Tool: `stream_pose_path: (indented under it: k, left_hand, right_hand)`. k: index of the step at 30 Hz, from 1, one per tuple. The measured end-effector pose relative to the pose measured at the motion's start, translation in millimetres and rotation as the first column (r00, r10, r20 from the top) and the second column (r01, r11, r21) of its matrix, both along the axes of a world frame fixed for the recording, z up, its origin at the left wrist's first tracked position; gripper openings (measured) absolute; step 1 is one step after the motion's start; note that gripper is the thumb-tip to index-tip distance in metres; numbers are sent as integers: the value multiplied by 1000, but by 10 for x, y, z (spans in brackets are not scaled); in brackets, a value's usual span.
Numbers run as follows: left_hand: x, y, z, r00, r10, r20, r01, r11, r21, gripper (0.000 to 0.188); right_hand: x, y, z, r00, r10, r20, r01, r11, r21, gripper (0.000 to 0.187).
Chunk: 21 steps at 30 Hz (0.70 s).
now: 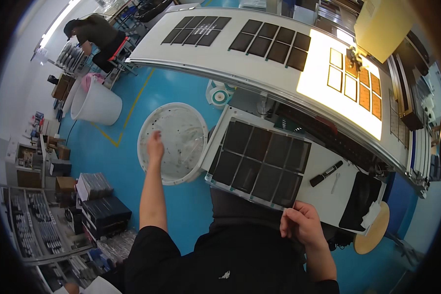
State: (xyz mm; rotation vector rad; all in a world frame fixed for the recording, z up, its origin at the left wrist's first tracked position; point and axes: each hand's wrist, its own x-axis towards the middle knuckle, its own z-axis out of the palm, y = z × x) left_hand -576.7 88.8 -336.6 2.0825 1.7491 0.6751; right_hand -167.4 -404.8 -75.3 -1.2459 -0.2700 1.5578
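Black shirt [250,259]; dark sheet [259,164], eight-panelled, pale gridlines.

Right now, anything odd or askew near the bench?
Two things: a white scrap looks crumpled at the edge of the black mat, and the round white bin looks dark-flecked inside; dirt or debris, can't tell.

The left arm [153,201] reaches well forward, nearly straight, its left grip [155,147] loosely bent and slightly blurred. The right arm [321,262] bends nearer the torso [220,262], slanting inward, the right grip [304,224] raised with its fingers [284,226] curled.
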Motion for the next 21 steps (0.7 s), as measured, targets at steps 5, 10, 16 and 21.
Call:
stream_pose_path:
  k: [5,10,16,21]
  left_hand:
    - [298,-602,-177,892,-420,-169,436,897,73,39]
    - [896,-1583,1280,892,-149,426,256,944,-206,36]
    - [1306,-2457,2376,560,112,821,731,399,-553,30]
    - [1543,-2768,2321,423,427,799,506,620,-599,22]
  right_hand:
    - [-7,18,36,968,-61,-245,62,998,0,24]
    - [-19,52,68,919,-68,-388,91,995,42,23]
    - [3,26,-12,928,32,-372,-35,999,-2,21]
    - [44,-49,-59,928,327,-177,-307,943,131,32]
